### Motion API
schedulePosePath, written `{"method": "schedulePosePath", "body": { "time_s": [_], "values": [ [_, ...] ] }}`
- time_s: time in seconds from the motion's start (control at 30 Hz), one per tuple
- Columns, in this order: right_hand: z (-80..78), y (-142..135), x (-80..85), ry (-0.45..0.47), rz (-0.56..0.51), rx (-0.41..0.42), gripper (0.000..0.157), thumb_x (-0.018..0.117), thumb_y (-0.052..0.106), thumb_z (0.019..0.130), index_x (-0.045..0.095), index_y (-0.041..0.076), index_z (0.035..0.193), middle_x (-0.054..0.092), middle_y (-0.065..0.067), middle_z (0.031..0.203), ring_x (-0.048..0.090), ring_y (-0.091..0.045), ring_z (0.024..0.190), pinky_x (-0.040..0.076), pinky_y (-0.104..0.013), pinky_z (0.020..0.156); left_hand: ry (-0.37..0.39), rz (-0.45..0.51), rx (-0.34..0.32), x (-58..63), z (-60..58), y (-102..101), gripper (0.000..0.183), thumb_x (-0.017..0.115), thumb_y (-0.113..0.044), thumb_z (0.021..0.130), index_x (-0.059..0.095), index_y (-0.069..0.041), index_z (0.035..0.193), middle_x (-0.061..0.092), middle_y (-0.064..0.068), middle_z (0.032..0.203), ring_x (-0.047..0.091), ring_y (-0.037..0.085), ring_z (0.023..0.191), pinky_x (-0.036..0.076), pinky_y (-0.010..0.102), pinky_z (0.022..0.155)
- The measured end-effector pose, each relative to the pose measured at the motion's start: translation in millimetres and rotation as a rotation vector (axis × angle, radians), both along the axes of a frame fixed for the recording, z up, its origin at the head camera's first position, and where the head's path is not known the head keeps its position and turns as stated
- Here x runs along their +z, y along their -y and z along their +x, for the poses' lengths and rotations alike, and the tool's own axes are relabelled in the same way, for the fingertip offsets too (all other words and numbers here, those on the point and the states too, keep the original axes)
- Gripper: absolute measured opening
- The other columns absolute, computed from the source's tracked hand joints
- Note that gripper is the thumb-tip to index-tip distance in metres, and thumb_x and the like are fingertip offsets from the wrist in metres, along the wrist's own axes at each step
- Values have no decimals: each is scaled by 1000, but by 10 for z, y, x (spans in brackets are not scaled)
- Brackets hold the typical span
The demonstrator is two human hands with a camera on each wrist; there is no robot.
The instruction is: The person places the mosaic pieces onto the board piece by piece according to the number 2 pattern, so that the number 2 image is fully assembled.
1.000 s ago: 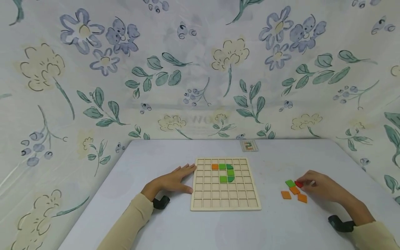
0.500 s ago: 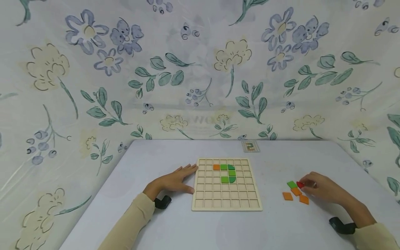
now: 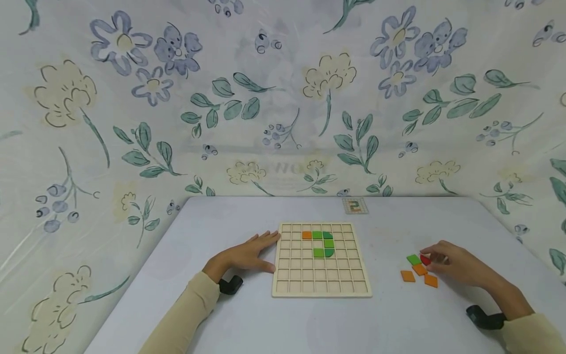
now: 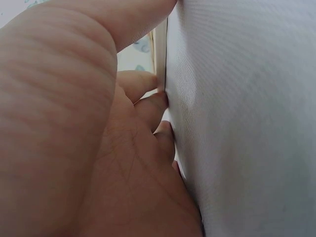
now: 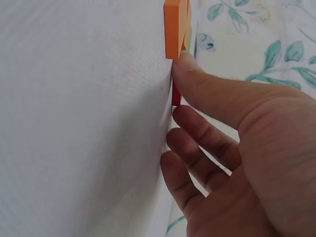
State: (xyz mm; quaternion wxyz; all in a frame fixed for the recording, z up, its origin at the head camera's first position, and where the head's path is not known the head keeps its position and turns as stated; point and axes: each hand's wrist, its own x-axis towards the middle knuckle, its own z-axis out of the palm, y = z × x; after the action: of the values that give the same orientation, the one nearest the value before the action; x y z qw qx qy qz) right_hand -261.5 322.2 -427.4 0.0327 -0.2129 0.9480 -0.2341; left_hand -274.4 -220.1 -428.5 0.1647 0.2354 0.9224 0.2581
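Note:
My left hand [image 3: 247,254] lies on the table with fingers spread, thumb and fingertips right at the left edge of a wooden grid board [image 3: 321,292]. In the left wrist view the palm [image 4: 143,182] faces the white tabletop. Set in the board's upper cells are an orange square tile [image 3: 307,235], several green tiles and two darker green round-edged ones. To the board's right, my right hand [image 3: 457,263] pinches a small red tile [image 3: 425,259] between thumb and forefinger, low at the table. Its red edge [image 5: 176,94] shows under the thumb in the right wrist view.
Beside the right fingertips lie a green tile [image 3: 413,259] and three orange tiles [image 3: 408,276]. A small pattern card [image 3: 355,205] rests near the table's back edge. Floral cloth [image 3: 283,98] hangs behind the table [image 3: 221,221].
The red tile looks slightly turned at the right fingertips. My left hand stays at the board's edge, and the tiles in the grid are the same. The head view has shifted a little.

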Motion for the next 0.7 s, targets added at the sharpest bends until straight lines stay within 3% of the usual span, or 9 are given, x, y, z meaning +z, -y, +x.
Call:
{"method": "schedulePosePath", "body": {
  "time_s": [0.4,0.7],
  "values": [
    [-4,-35,-22,-9,-14,26,33,76,17,88,70,4,117,62,1,99,52,1,83,52,-19,69,0,2,2,-7,-10,0,99,76,-44,86,21,-9,160,14,10,168,4,30,157,0,50,128],
    [7,19,5,13,-5,-39,36,78,27,86,68,5,112,63,3,97,53,-2,84,51,-18,70,-5,-12,10,-13,-10,-3,98,75,-45,86,22,-9,160,16,9,168,5,29,157,1,50,129]
  ]
}}
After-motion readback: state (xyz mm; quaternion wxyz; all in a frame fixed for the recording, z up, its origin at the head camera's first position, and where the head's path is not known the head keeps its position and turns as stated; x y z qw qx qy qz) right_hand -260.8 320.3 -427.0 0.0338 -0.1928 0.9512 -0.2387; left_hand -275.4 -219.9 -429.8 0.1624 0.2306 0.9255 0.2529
